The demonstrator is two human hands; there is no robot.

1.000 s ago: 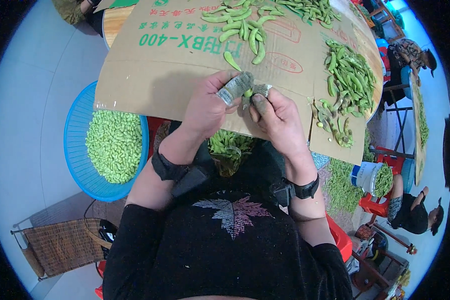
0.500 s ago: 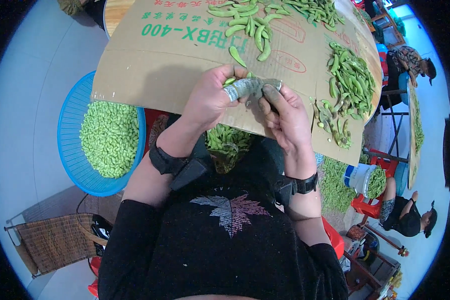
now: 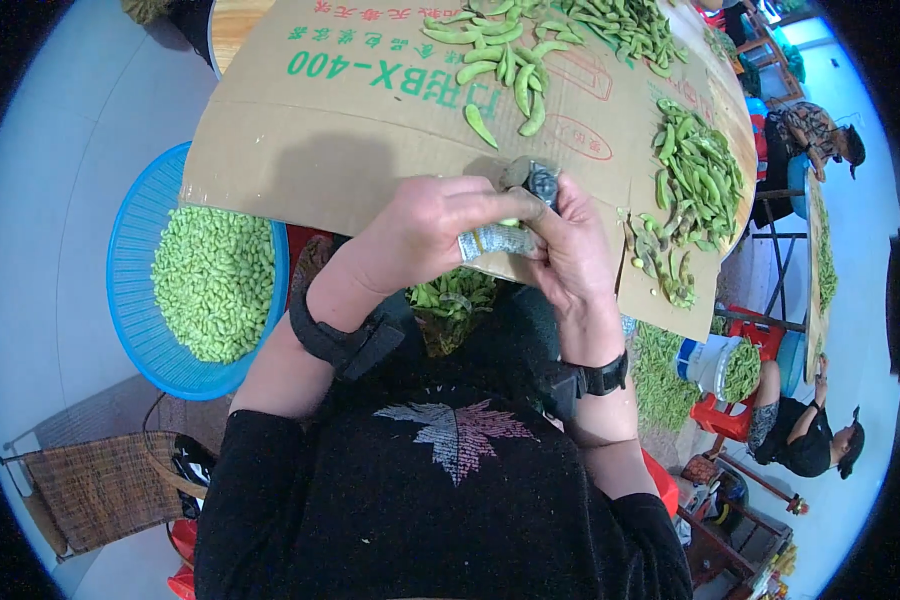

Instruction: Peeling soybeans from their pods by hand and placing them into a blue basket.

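Note:
My left hand (image 3: 425, 222) and my right hand (image 3: 582, 248) meet over the near edge of a cardboard sheet (image 3: 300, 175). Both are closed, their fingertips pressed together. A pale green bit, apparently a bean pod (image 3: 510, 222), shows between them; most of it is hidden. A greyish printed wrap (image 3: 495, 240) covers a digit at my left hand. A darker wrapped piece (image 3: 538, 182) sticks up by my right fingers. Ahead on the cardboard lie loose green bean pods (image 3: 510, 70), one single pod (image 3: 480, 127) closest to my hands.
A blue basket (image 3: 130, 290) of shelled beans (image 3: 215, 285) stands at left, above a woven chair (image 3: 100, 490). More pods (image 3: 700, 170) and scraps lie right on the cardboard. Pods fill a bag (image 3: 450, 305) below my hands and a white bucket (image 3: 705, 365). Two people sit at far right.
My hands have drawn closer together and lower, left fingers now reaching across to the right hand. The wrapped digit has turned. The view has shifted slightly.

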